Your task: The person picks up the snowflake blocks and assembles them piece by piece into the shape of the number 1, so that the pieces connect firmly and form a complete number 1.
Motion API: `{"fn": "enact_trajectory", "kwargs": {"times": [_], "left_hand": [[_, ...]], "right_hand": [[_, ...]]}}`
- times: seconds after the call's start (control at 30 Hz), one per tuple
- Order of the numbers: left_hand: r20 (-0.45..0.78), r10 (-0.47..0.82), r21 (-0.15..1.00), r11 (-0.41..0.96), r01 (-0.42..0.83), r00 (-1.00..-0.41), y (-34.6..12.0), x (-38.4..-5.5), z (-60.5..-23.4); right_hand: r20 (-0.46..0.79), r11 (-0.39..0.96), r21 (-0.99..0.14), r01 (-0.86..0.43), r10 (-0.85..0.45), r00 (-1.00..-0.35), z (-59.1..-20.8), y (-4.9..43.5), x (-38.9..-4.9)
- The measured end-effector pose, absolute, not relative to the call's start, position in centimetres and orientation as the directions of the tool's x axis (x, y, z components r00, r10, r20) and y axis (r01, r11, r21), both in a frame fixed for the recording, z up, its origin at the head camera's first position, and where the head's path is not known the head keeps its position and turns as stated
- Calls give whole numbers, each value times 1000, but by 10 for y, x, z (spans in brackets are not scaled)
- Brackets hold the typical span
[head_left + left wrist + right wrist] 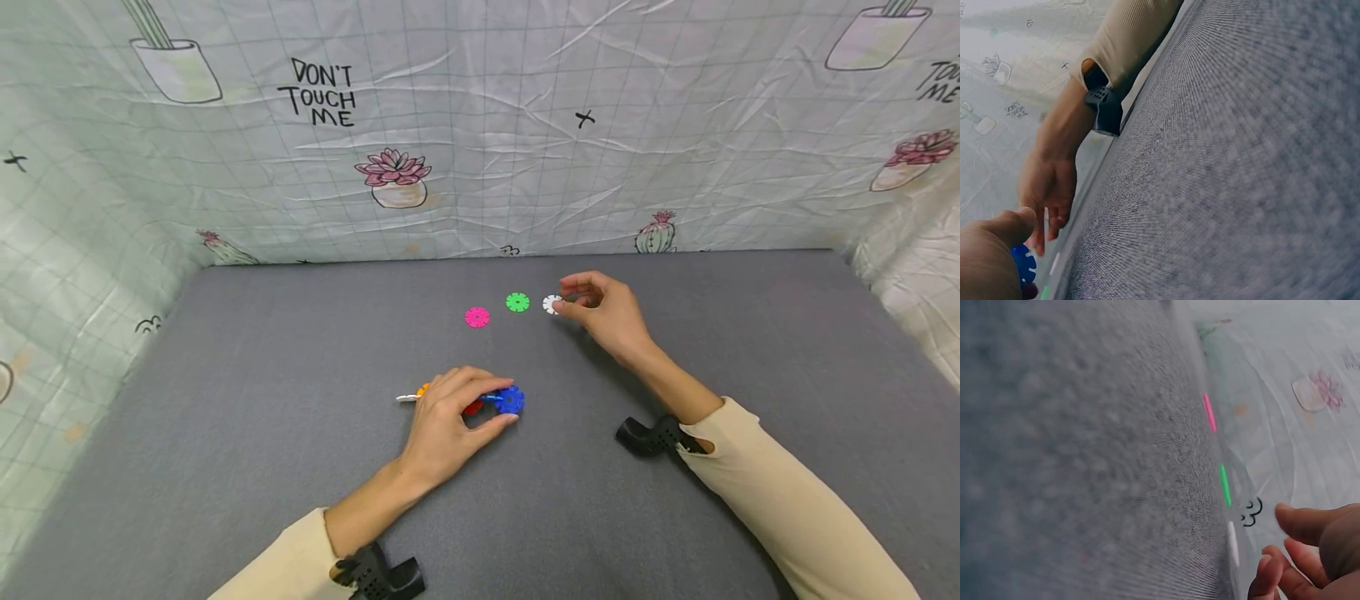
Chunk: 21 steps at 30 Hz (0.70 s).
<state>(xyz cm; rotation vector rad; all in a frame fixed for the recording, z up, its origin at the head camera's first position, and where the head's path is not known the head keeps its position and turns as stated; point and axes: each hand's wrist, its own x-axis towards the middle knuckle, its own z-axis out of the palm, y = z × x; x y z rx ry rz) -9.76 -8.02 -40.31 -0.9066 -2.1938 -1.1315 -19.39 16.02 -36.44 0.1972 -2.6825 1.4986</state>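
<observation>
My left hand (450, 417) pinches a joined piece of notched plastic discs, thumb and fingertips at the blue disc (510, 400). A red disc (473, 407), an orange disc (423, 388) and a white disc seen edge-on (407, 398) also show in this piece; the hand hides its middle. At the back, my right hand (609, 312) hovers by a loose white disc (552, 304). Its thumb and fingers are apart and loosely bent. In the right wrist view, a gap lies between the right fingertips (1266, 565) and the white disc (1233, 544).
A green disc (517, 302) and a pink disc (477, 317) lie flat on the grey table (285, 358), left of the loose white one. A printed cloth (480, 125) hangs behind the table's far edge. Both wrists carry black cameras (652, 436).
</observation>
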Motion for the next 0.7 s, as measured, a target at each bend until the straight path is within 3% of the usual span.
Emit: {"fn": "enact_trajectory", "kwargs": {"times": [0.7], "left_hand": [[661,346,504,453,736,-666,-80,-96,-405]], "right_hand": [[146,680,-712,-176,-103,-984,-382,160,-214]]}}
